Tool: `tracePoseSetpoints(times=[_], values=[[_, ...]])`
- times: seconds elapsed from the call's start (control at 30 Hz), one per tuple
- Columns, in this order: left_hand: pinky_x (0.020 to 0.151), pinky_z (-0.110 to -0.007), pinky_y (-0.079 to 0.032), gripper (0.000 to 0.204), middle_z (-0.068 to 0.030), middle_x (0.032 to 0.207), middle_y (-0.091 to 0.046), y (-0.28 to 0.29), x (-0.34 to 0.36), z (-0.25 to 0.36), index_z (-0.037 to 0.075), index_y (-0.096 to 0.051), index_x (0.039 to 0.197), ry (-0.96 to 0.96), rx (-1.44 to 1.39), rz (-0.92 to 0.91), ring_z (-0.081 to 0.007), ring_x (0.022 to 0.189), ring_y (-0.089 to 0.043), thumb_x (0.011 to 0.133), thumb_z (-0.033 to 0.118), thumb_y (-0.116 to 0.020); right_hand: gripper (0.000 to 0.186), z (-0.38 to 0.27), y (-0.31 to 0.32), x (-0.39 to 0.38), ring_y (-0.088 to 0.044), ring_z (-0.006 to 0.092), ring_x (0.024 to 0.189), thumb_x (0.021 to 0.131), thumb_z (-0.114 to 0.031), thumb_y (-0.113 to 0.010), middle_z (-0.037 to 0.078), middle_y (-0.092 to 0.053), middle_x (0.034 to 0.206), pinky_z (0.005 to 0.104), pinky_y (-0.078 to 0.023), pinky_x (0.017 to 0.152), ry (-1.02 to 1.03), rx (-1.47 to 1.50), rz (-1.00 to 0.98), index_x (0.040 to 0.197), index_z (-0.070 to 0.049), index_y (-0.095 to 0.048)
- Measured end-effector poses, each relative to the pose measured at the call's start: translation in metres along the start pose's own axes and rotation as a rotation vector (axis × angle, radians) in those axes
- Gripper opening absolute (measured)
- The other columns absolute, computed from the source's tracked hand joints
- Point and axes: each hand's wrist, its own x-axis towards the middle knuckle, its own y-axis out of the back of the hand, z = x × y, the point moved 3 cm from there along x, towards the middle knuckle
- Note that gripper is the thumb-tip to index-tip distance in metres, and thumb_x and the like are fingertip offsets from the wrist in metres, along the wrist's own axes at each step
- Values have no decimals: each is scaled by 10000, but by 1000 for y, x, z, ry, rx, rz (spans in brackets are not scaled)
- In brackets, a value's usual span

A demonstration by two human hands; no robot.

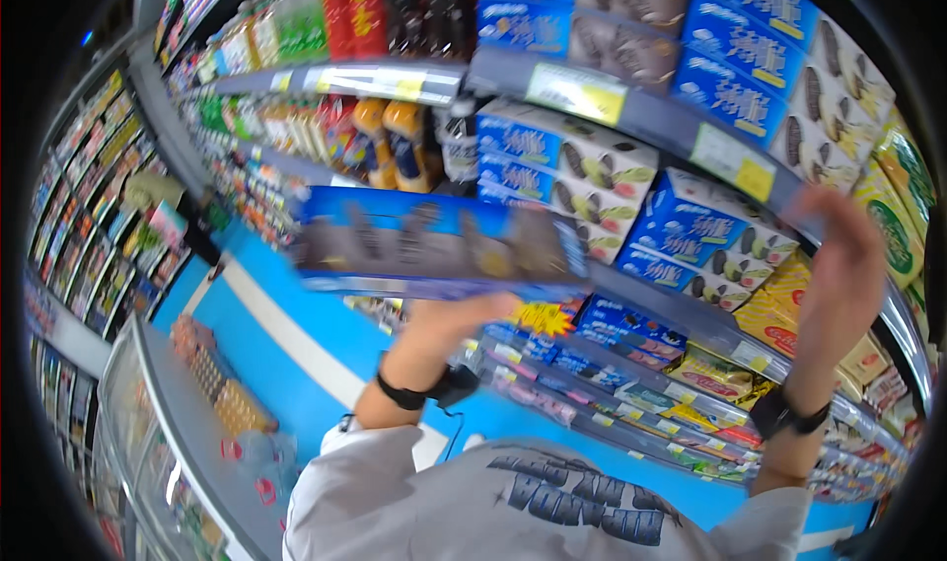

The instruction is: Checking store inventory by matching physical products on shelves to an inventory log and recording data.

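Note:
My left hand (456, 316) holds a long blue box of sandwich biscuits (434, 245) from underneath, level and blurred by motion, in front of the shelves. My right hand (838, 265) is raised at the right, fingers up near the shelf edge (641, 117) and the stacked blue and white biscuit boxes (691, 235); whether it grips anything is hidden. Both wrists wear black bands.
Shelves of biscuit boxes (730, 58), drink bottles (395, 147) and snack packets (710, 374) curve across the top and right. A blue floor with a white stripe (286, 334) runs below. A glass-topped freezer case (168, 433) stands at lower left.

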Motion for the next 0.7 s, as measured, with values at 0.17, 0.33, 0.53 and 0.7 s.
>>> tracePoseSetpoints(times=[0.17,0.33,0.53,0.7], values=[[1049,-401,-425,696,-143,1369,-502,-37,-31,-43,58,-495,1308,151,-47,-194,-257,1268,-484,715,94,-858,884,-19,-101,-72,-537,359,1252,617,-204,-891,194,-524,1387,424,-458,1003,-179,-71,-652,1390,-47,-492],[1108,-467,-388,723,-236,1479,-390,-54,-50,-58,64,-483,1300,52,21,-442,-337,1398,-379,711,187,-884,816,5,-98,-118,-602,333,1172,579,-128,-908,177,-604,1296,426,-470,996,-334,77,-586,1303,-44,-540],[1103,-480,-390,922,-205,1453,-429,-49,-62,-48,84,-374,1431,101,-38,-227,-316,1357,-429,671,118,-895,651,8,-77,-138,-655,306,1073,561,-76,-891,169,-683,1164,397,-490,916,-329,21,-325,1149,-42,-614],[1059,-493,-448,989,-253,1411,-462,-25,-86,-61,101,-321,1445,100,-67,-43,-349,1292,-499,639,72,-894,682,15,-66,-152,-642,297,1094,573,-28,-874,173,-655,1220,397,-473,962,-379,144,-305,1196,-38,-598]])
